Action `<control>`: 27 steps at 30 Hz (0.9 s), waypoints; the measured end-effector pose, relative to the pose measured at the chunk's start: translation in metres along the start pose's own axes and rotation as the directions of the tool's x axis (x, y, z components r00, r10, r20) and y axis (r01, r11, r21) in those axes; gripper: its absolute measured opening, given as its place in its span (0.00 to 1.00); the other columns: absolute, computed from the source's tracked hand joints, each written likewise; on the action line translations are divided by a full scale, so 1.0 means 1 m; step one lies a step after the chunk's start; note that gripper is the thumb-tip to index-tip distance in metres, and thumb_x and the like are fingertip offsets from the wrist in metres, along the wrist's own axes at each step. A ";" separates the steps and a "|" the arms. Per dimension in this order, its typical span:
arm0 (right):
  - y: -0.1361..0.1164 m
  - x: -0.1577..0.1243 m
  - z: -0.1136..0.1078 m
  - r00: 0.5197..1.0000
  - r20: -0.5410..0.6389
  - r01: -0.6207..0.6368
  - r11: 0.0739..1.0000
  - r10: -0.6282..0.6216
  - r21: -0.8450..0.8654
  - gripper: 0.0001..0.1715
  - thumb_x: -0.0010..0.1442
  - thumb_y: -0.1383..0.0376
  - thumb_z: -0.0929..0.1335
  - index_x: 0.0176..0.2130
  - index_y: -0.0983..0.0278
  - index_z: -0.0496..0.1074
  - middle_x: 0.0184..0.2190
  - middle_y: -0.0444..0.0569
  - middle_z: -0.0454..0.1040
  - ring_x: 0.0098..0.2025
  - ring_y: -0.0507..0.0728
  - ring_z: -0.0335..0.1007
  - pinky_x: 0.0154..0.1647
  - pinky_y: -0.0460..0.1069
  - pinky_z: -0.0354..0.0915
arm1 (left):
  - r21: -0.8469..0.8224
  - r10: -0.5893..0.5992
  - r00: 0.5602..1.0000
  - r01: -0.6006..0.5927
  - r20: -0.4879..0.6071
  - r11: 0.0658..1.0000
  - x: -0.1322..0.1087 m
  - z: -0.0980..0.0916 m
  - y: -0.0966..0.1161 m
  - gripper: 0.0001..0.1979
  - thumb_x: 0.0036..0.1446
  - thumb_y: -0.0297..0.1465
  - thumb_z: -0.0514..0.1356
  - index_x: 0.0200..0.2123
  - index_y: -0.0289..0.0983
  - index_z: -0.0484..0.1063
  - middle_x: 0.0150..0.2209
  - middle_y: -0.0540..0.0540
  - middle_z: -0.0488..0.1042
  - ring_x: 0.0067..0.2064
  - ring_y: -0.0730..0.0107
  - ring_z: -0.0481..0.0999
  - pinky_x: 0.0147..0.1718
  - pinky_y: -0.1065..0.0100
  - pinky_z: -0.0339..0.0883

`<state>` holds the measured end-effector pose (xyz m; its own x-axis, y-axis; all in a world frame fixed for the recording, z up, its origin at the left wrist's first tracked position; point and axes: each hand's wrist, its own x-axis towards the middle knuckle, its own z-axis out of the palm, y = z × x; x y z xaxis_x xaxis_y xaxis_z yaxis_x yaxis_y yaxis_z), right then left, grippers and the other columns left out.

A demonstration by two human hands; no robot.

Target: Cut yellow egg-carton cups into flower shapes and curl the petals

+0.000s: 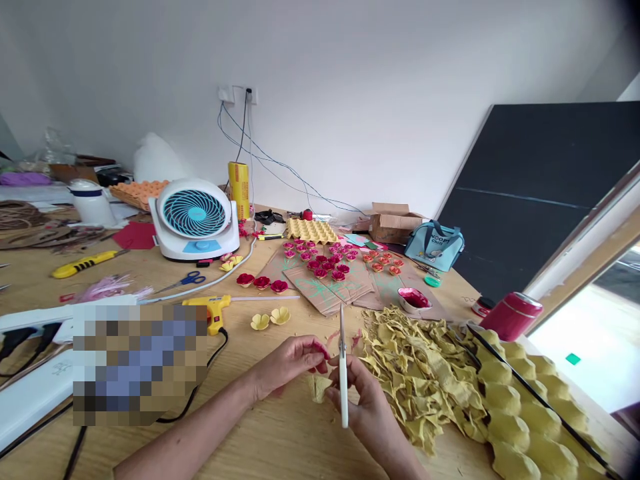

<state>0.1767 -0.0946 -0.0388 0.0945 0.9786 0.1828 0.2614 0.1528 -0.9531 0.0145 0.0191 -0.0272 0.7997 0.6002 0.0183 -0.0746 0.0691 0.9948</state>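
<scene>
My right hand [367, 397] is wrapped around a pair of scissors [343, 383] with white handles, the blades pointing away from me toward the wall. My left hand [295, 360] is curled just left of them, its fingertips pinched together; whatever they hold, if anything, is hidden. Between the two hands, a small cup-shaped piece of yellow egg carton [318, 389] shows below my left fingertips, close to my right thumb. I cannot tell which hand touches it. Two yellow cut flower cups [270, 318] lie beyond my left hand.
Yellow carton scraps [415, 373] and an egg tray [530, 407] cover the right. Painted flowers [325, 263] sit on cardboard [330, 290] ahead, near a bowl of red paint [415, 299]. A yellow glue gun [213, 312], blue-handled scissors [193, 278] and a fan [195, 217] are left.
</scene>
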 end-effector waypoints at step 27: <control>0.012 0.006 -0.006 0.990 -0.134 -0.014 0.976 0.044 0.219 0.23 0.54 0.56 0.74 0.46 0.61 0.70 0.31 0.44 0.70 0.32 0.55 0.66 0.33 0.48 0.64 | -0.238 0.031 0.999 -0.037 -0.028 0.971 -0.003 0.009 -0.005 0.17 0.50 0.36 0.69 0.42 0.37 0.73 0.38 0.48 0.75 0.40 0.69 0.71 0.40 0.68 0.61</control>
<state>0.1859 -0.0882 -0.0476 0.2338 0.9570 0.1715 0.0437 0.1658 -0.9852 0.0177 0.0100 -0.0312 0.7802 0.6238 0.0463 -0.2433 0.2345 0.9412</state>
